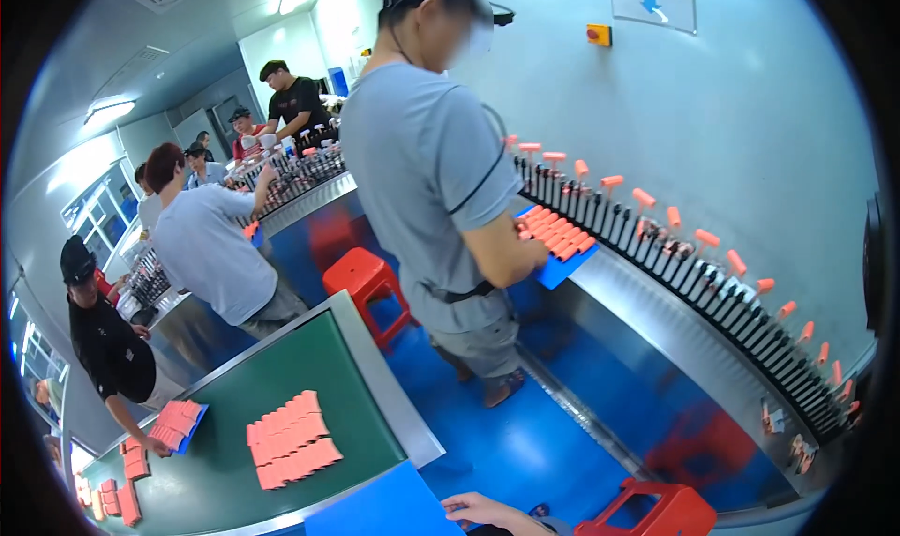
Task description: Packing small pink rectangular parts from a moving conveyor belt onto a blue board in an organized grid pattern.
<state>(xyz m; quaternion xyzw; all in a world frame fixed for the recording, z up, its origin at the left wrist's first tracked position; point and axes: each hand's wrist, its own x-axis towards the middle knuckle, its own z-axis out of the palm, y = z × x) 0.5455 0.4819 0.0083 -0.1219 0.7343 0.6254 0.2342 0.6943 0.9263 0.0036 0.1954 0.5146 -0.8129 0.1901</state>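
Observation:
Only one of my hands shows, which I take to be my right hand [487,512], at the bottom edge with its fingers pointing left. The fingertips lie against the right edge of a flat blue tray [389,508] at the near end of the green conveyor belt [230,386]. Whether the fingers grip the tray is hidden. A batch of orange flat pieces [291,440] lies in overlapping rows on the belt, just beyond the tray. My left hand is out of view.
A person in a grey shirt [431,171] stands ahead at a blue tray of orange pieces [560,239] beside a long metal line with black holders [712,292]. Red stools [367,275] [661,513] stand on the blue floor. Other workers stand along the left.

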